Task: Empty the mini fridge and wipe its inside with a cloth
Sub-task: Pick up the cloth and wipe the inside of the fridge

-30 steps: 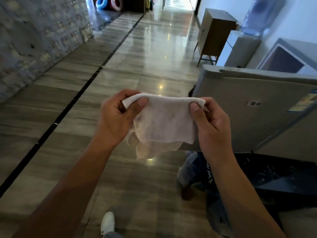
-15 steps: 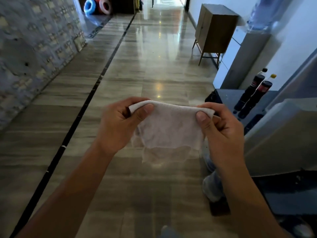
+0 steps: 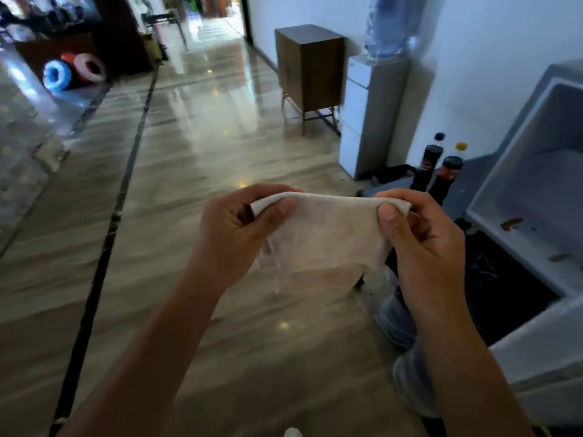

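Note:
A white cloth (image 3: 325, 231) is stretched between my two hands over the floor. My left hand (image 3: 239, 228) pinches its left top corner and my right hand (image 3: 422, 241) pinches the right one. At the right edge stands the grey mini fridge (image 3: 492, 190) with its pale inside (image 3: 536, 184) showing; brown smears lie on its lower lip. Two dark soda bottles (image 3: 441, 171) stand on a dark surface just left of the fridge. The fridge's deeper shelves are out of view.
A water dispenser (image 3: 372, 115) with a blue jug and a wooden cabinet (image 3: 309, 64) stand along the right wall. Glossy floor with a black inlay strip (image 3: 107, 234) stretches ahead. Blue and red swim rings (image 3: 72, 72) lie far left. My knee in jeans (image 3: 407, 367) is below the right hand.
The view has swung right and up: the fridge's open inside now shows, and both bottles are in sight. Both hands still hold the cloth spread the same way.

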`<state>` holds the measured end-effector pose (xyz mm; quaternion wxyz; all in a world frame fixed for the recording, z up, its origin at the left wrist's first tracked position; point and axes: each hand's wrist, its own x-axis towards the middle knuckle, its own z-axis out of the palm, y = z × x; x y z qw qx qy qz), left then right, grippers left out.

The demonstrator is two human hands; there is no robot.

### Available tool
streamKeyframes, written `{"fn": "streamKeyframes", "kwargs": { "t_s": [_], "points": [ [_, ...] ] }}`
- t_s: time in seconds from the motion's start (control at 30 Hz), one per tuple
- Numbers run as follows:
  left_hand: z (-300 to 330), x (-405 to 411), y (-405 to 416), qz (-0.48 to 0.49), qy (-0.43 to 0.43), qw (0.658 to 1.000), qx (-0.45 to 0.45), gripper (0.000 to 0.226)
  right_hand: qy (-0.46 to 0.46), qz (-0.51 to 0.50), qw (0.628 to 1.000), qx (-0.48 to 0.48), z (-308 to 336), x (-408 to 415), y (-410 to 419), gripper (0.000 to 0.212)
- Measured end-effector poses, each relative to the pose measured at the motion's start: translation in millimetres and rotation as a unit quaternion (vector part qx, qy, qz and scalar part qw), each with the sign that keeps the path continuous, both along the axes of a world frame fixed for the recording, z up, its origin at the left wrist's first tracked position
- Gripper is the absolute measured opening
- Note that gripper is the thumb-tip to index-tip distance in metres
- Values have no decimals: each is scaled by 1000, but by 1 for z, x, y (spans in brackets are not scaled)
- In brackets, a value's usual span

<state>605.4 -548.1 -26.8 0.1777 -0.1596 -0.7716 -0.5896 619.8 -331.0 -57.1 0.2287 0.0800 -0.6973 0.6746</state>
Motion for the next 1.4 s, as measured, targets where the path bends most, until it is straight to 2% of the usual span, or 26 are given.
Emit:
{"fn": "streamKeyframes", "kwargs": {
  "t_s": [0.23, 0.4, 0.63, 0.8, 0.87, 1.0, 1.03, 1.17, 1.27, 1.4],
  "points": [
    [-3, -143, 45, -148, 2, 989, 7, 15, -1, -153, 987, 42, 3, -76, 33, 10],
    [-11, -236, 87, -265, 5, 964, 12, 14, -6, -265, 962, 71, 1, -128, 55, 10],
    [-8, -333, 158, -443, -9, 896, -6, 12, -40, -417, 905, 72, 6, -173, 76, 9],
    [-17, -370, 217, -529, -25, 848, -19, 14, -69, -483, 870, 69, -5, -193, 103, 8],
    [-25, -382, 245, -561, -35, 827, -23, 14, -81, -498, 862, 49, -11, -201, 118, 14],
    [-32, -390, 297, -594, -24, 803, -27, 13, -93, -500, 860, 33, -18, -207, 148, 56],
    [-33, -392, 309, -600, -24, 800, -25, 13, -105, -492, 864, 31, -19, -207, 157, 57],
    [-35, -404, 350, -627, -24, 778, -34, 13, -133, -474, 869, 34, -18, -208, 185, 37],
    [-39, -419, 377, -636, -18, 769, -54, 15, -150, -508, 847, 51, -20, -212, 199, 24],
    [-51, -441, 412, -670, -25, 739, -69, 13, -201, -547, 806, 101, -27, -221, 209, 10]
  ]
}}
